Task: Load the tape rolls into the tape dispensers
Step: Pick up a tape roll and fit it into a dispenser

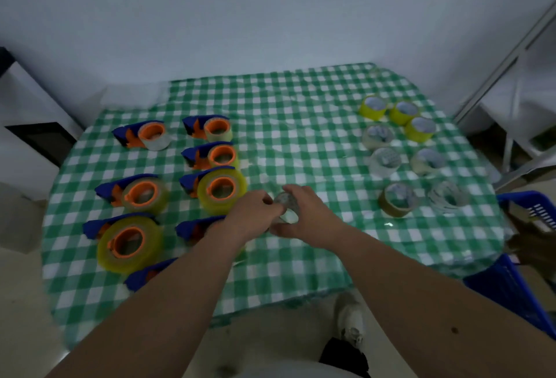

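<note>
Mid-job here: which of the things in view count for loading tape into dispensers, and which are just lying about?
For the job:
- clear tape roll, held by left hand and right hand
- loose tape rolls
- loaded dispensers
- partly hidden dispenser

Lying about:
- blue basket
- checked tablecloth
- shoe

A table under a green-and-white checked cloth point(288, 124) carries blue-and-orange tape dispensers point(207, 126) with rolls on them in two columns on its left side, and loose tape rolls point(385, 159), yellow, clear and one brown, grouped on its right side.
</note>
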